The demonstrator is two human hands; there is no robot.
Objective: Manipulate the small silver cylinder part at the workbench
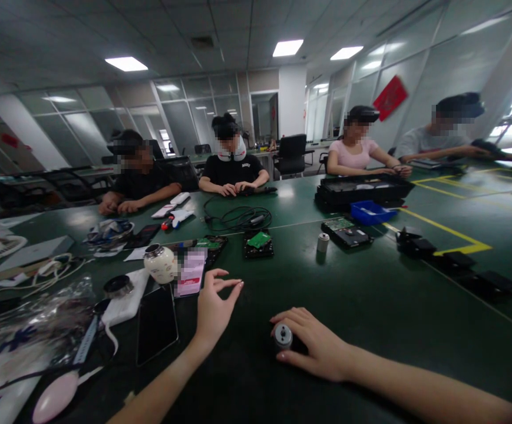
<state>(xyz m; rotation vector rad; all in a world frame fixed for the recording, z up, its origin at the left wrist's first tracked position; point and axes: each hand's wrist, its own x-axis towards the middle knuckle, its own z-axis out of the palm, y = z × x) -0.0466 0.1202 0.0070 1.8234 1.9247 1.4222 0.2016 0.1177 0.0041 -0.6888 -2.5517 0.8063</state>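
Observation:
My right hand (pixel 320 344) rests on the green table, thumb and fingers curled round a small silver cylinder that looks like a small electric motor (pixel 283 335). The motor stands upright, its round end with a dark centre facing up. To its left, my left hand (pixel 215 309) is raised above the table, thumb and index fingertips pinched together. Whatever may be between those fingertips is too small to make out. A similar silver motor (pixel 323 242) stands farther back. Left of my left hand lie a dark-screened phone (pixel 157 324) and a phone with a lit pink screen (pixel 191 271).
Behind my hands lie a hard drive (pixel 347 232), a green circuit board (pixel 258 239) and a coiled black cable (pixel 242 218). A blue tray (pixel 373 212) sits farther right. At left are a white jar (pixel 160 263) and plastic bags (pixel 52 330). Several people sit opposite.

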